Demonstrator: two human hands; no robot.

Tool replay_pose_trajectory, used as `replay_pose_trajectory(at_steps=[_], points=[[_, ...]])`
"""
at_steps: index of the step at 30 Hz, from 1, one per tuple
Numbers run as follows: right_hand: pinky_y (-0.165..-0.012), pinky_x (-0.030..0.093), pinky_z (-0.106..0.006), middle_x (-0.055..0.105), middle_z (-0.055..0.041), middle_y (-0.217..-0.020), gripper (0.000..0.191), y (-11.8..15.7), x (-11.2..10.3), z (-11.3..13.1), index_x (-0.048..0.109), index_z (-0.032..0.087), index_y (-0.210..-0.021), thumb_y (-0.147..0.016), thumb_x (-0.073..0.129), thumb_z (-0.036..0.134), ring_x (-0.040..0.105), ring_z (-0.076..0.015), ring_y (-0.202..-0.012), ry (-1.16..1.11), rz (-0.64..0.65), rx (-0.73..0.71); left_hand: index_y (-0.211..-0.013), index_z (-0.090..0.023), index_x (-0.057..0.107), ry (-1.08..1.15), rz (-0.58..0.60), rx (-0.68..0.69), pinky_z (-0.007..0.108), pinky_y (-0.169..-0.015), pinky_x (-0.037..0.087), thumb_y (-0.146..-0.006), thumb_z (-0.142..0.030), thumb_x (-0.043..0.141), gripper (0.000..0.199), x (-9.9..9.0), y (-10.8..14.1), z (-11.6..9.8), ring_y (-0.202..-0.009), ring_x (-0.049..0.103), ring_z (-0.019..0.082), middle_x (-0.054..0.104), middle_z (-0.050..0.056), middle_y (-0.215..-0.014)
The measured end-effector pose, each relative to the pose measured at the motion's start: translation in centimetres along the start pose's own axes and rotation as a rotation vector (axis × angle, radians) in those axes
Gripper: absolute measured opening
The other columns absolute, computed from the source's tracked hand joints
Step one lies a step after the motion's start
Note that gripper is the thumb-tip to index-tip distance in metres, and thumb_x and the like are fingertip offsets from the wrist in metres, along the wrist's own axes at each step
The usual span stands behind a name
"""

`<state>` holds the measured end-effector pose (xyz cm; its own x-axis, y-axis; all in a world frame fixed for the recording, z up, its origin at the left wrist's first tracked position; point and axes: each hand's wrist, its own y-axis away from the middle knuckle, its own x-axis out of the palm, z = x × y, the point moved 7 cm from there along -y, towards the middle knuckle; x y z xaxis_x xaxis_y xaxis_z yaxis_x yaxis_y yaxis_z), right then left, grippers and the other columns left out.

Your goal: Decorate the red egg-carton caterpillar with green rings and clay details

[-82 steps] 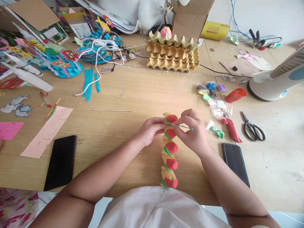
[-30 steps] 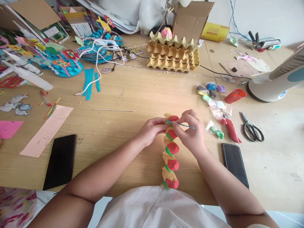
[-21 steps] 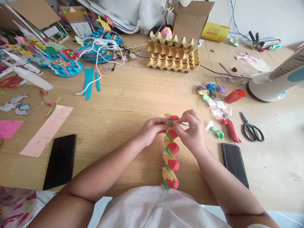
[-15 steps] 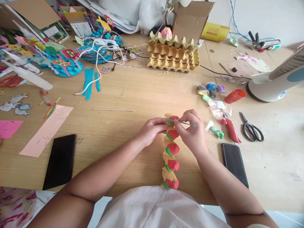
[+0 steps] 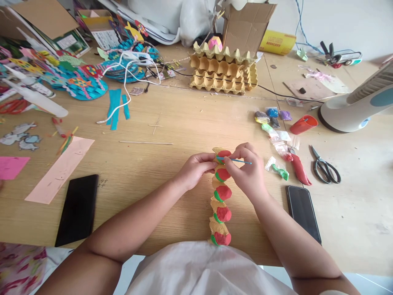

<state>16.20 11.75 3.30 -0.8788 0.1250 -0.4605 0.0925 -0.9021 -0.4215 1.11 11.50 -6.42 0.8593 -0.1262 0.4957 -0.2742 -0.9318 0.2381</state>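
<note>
An egg-carton strip (image 5: 218,204) runs from the table's front edge away from me, its cups bearing red and green patches. My left hand (image 5: 198,169) is closed on the strip's far end from the left side. Between the thumb and fingers of my right hand (image 5: 248,171) is a thin blue stick (image 5: 242,161). The stick's left tip rests on the green patch of the farthest cup, and its other end points right. Beneath the fingers, part of the far cup is hidden.
Black phones lie left (image 5: 77,209) and right (image 5: 303,213). Scissors (image 5: 326,167), a red cup (image 5: 303,124) and clay packets (image 5: 272,112) are on the right. Egg cartons (image 5: 217,80) stand at the back. Blue woven crafts (image 5: 89,88) and a pink strip (image 5: 61,170) lie left.
The blue stick and my right fingers have shifted very slightly, with the stick's right end a little farther left. My left hand stays on the strip.
</note>
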Motion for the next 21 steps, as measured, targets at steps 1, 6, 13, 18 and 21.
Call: replay_pose_trajectory(at_steps=[1,6,13,18,21], points=[[-0.075,0.050,-0.037,0.058,0.0000,-0.081,0.018,0.01,0.02,-0.05,0.059,0.023,-0.070,-0.082,0.070,0.014,0.059,-0.0184,-0.077,0.010,-0.005,-0.003,-0.098,-0.021,0.086,-0.005,-0.007,0.000,0.029,-0.074,0.050,-0.074,-0.022,0.083,0.025,-0.04,0.01,-0.01,-0.084,0.069,0.017,0.081,0.005,-0.093],[-0.074,0.049,-0.037,0.059,-0.0001,-0.081,0.019,0.13,0.03,0.05,0.058,0.023,-0.070,-0.081,0.070,0.014,0.059,-0.0186,-0.076,0.042,-0.019,-0.023,-0.097,-0.022,0.086,-0.018,-0.010,0.014,0.027,-0.073,0.049,-0.074,-0.022,0.083,0.023,-0.11,0.07,-0.04,-0.083,0.067,0.016,0.080,0.004,-0.091],[-0.074,0.050,-0.037,0.058,0.0004,-0.080,0.018,0.13,0.10,-0.05,0.059,0.023,-0.069,-0.082,0.069,0.015,0.059,-0.0181,-0.076,0.012,-0.007,0.004,-0.097,-0.022,0.086,-0.015,0.003,0.012,0.027,-0.073,0.049,-0.075,-0.022,0.082,0.022,-0.04,0.07,0.04,-0.083,0.067,0.016,0.081,0.004,-0.091],[-0.074,0.051,-0.038,0.059,-0.0006,-0.081,0.019,0.19,0.03,-0.08,0.057,0.023,-0.069,-0.081,0.069,0.016,0.059,-0.0188,-0.075,0.047,-0.022,-0.004,-0.097,-0.022,0.086,-0.020,0.002,0.016,0.028,-0.074,0.049,-0.076,-0.022,0.082,0.022,0.01,0.13,-0.02,-0.083,0.067,0.016,0.081,0.004,-0.093],[-0.074,0.051,-0.038,0.060,-0.0007,-0.081,0.018,0.27,0.06,0.08,0.057,0.024,-0.070,-0.082,0.069,0.017,0.060,-0.0197,-0.076,0.039,-0.012,-0.011,-0.097,-0.021,0.086,-0.022,0.004,0.009,0.029,-0.075,0.050,-0.076,-0.024,0.082,0.022,-0.01,0.12,0.05,-0.085,0.069,0.018,0.081,0.006,-0.094]])
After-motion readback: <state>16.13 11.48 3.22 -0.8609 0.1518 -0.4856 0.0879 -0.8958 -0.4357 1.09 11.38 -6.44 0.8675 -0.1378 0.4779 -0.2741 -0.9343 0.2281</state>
